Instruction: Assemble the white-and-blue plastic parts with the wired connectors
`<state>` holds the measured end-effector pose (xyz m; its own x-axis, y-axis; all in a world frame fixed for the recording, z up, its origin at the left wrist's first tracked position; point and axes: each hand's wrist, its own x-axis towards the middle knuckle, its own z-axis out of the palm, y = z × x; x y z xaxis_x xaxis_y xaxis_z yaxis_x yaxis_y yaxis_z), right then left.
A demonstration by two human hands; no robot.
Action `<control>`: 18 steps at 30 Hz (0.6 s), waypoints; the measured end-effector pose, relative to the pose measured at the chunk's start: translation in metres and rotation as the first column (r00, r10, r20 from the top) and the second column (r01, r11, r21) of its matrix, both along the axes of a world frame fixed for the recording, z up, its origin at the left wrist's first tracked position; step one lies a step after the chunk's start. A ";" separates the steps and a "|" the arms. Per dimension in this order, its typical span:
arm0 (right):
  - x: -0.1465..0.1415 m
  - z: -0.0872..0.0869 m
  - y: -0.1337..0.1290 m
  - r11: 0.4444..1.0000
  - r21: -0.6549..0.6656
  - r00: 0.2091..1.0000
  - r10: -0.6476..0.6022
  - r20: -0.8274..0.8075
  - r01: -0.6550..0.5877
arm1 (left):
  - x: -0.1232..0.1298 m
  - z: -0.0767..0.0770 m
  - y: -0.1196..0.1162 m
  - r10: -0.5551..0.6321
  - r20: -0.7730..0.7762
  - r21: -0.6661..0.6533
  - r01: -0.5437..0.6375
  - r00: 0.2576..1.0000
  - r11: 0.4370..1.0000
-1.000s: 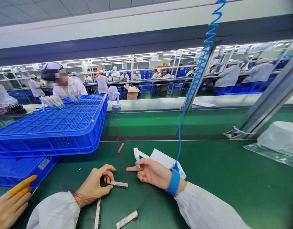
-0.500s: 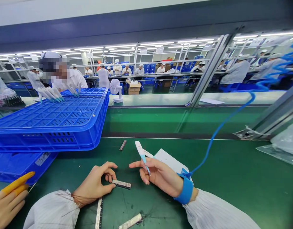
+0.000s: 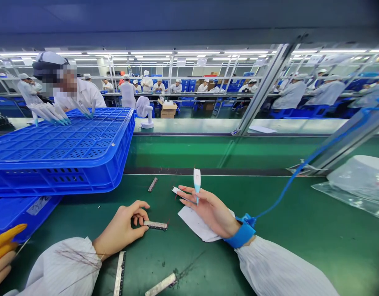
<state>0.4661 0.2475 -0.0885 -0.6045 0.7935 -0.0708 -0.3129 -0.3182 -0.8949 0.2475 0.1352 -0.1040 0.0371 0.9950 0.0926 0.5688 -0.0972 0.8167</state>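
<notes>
My left hand (image 3: 124,226) pinches the end of a short pale strip with a dark toothed edge (image 3: 156,225) between thumb and fingers. To the right, my right hand (image 3: 209,209), wearing a blue wrist strap (image 3: 241,235), holds a white and light-blue thermometer-like stick (image 3: 197,183) upright by its narrow blue part. A second white stick (image 3: 179,191) lies behind the fingers of that hand, partly hidden. Under the hand is a white sheet (image 3: 192,224). Two longer strips lie nearer me, one (image 3: 119,273) below my left hand and one (image 3: 161,285) at the bottom middle.
Blue crates (image 3: 75,176) are stacked at the left, with several white sticks (image 3: 50,114) on top. Another person's hand with yellow finger covers (image 3: 6,242) is at the left edge. A blue coiled cord (image 3: 280,195) runs from my wrist strap. A clear bag (image 3: 359,181) lies at the right.
The view has shifted slightly. My right hand has turned and moved, bringing the stick from a slant to upright and uncovering a different part of the sheet. My left hand keeps the short strip.
</notes>
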 end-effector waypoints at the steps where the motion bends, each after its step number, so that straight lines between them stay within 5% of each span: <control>1: -0.002 -0.001 0.000 1.000 -0.007 1.000 0.006 0.000 -0.006 | 0.000 -0.001 0.000 0.004 -0.001 0.002 -0.004 1.000 1.000; 6: -0.001 -0.004 0.001 0.996 0.010 0.996 -0.087 0.014 0.087 | 0.003 -0.002 0.003 0.034 0.011 0.010 -0.034 0.999 0.999; 11: 0.035 -0.005 0.011 0.958 0.059 0.958 -0.283 0.043 0.280 | 0.019 -0.006 0.030 0.063 0.064 0.036 -0.065 0.996 0.997; 18: 0.113 -0.008 0.039 0.790 0.151 0.782 -0.612 0.120 0.595 | 0.048 -0.002 0.069 0.043 0.233 0.030 -0.051 0.972 0.998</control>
<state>0.5791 0.2868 -0.0970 0.0124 0.9997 -0.0218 -0.2661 -0.0177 -0.9638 0.2955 0.2037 -0.1056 -0.0361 0.9911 0.1285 0.3686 -0.1063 0.9235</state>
